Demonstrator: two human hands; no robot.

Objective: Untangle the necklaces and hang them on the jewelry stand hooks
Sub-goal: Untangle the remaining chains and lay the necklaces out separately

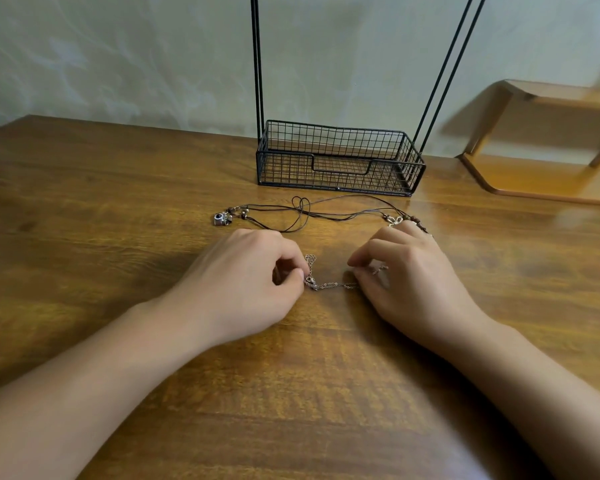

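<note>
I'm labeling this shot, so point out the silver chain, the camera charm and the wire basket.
silver chain (333, 285): head view, stretch between hands.
camera charm (221, 218): head view, its body.
wire basket (340, 160): head view, front rim.

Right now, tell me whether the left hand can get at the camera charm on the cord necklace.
Probably yes. The left hand pinches the thin chain, so it must let go first. The camera charm lies in the open on the table just beyond its knuckles, with nothing between them.
</note>
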